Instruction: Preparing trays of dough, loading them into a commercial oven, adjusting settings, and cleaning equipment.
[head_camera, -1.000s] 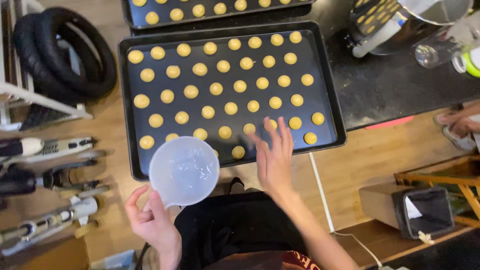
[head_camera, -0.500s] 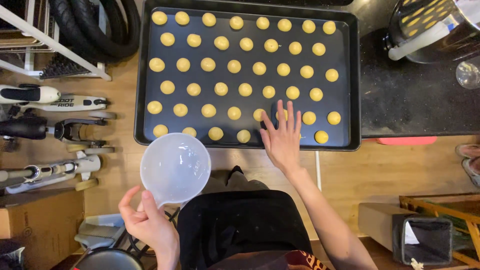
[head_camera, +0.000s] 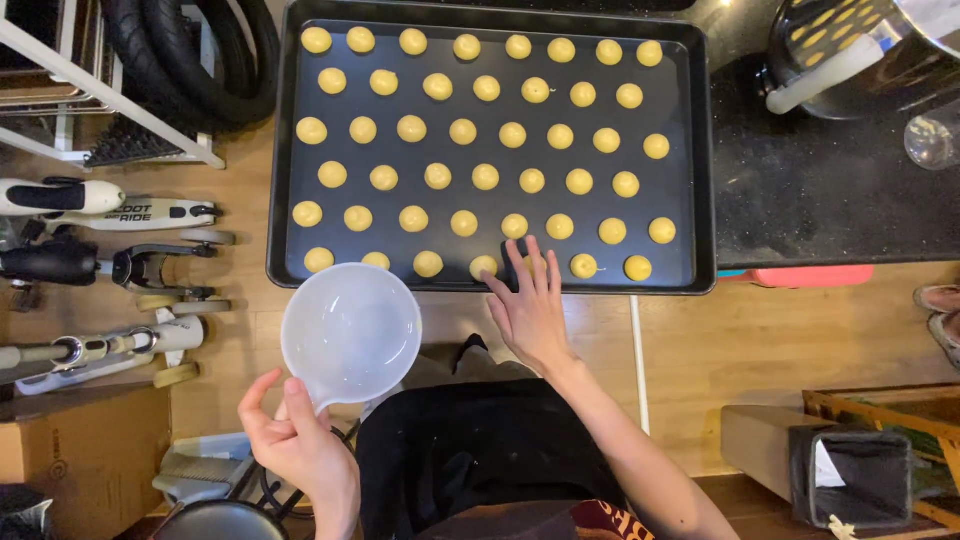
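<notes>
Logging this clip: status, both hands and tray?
Left hand holds white bowl. Right hand flat on baking tray edge, over dough balls. Nothing blocking.

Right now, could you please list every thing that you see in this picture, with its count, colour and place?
dark rectangular metal baking tray: one, black, top centre on the counter.
small round yellow dough balls: about forty, pale yellow, in rows on the tray.
translucent white plastic bowl: one, below the tray's near left corner.
black countertop: one, right of the tray.
kick scooters: several, white and black, on the floor at left.
black rubber tyres: top left.
cardboard box: one, brown, bottom left.
left hand: holds the bowl's handle.
right hand: fingers on the tray's near edge.
</notes>
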